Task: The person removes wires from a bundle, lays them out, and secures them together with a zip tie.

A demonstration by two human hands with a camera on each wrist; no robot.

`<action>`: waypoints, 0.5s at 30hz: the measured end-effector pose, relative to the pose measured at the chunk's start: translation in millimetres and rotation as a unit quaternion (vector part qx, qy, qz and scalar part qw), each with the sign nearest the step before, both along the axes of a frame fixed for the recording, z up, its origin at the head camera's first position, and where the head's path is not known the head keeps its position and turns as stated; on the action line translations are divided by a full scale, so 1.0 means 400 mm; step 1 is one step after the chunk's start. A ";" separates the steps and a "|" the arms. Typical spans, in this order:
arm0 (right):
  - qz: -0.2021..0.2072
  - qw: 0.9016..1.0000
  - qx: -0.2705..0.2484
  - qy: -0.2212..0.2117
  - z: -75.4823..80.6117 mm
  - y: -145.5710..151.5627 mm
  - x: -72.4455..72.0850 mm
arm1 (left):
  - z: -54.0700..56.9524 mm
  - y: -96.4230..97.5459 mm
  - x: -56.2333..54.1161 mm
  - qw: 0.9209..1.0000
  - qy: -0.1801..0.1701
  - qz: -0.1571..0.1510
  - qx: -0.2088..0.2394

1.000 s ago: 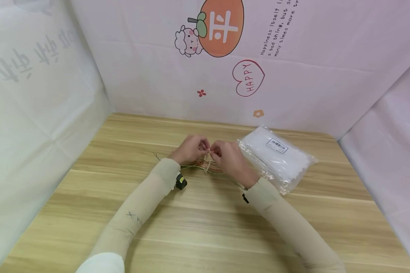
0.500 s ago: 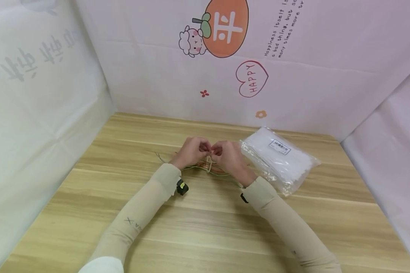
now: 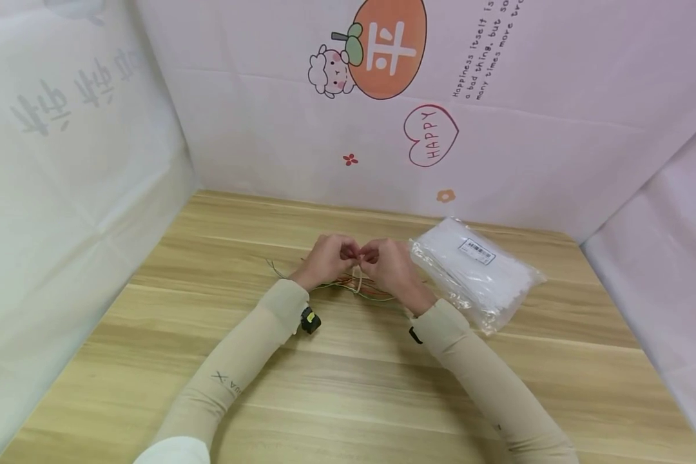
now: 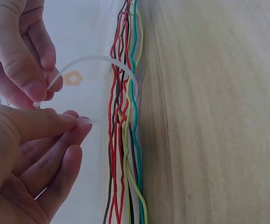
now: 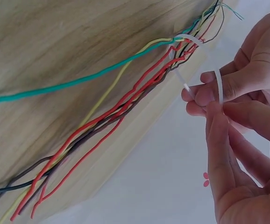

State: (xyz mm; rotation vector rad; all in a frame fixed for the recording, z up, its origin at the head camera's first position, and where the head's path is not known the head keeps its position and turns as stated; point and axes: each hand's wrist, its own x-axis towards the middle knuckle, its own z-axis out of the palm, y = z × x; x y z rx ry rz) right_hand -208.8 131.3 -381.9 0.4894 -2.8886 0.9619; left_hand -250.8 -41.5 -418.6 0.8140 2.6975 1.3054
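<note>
A thin white cable tie [image 4: 100,58] loops round a bundle of red, black, yellow and green wires [image 5: 102,113]. My left hand [image 3: 327,254] pinches the tie at one end between thumb and fingers, the tip showing past its fingertips in the left wrist view. From the other side, my right hand [image 3: 391,265] pinches the tie where its ends come together. Both sets of fingertips meet just above the bundle, covering most of the join. In the head view the loop stands upright over the wires, which lie along the table.
On the wooden table [image 3: 336,380], a clear plastic bag [image 3: 499,277] full of white cable ties lies right of my right hand. Behind the table's far edge hangs a printed white cloth [image 3: 255,129]. More cloth [image 3: 69,193] closes off the left side, and the right likewise.
My hands stay together at the tie, with only slight finger shifts. The head view has drifted a little, so everything appears slightly further right.
</note>
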 end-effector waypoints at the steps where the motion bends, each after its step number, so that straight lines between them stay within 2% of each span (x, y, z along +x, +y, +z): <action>1: 0.000 1.000 0.000 -0.002 0.001 0.000 0.000 | 0.001 0.001 0.000 1.000 0.001 0.001 -0.002; 11: 0.004 1.000 0.019 -0.008 0.008 -0.004 0.001 | 0.003 0.007 0.004 1.000 0.018 0.007 -0.018; 15: 0.013 1.000 0.024 -0.011 0.007 -0.002 -0.001 | 0.003 0.007 0.008 1.000 0.004 0.006 -0.010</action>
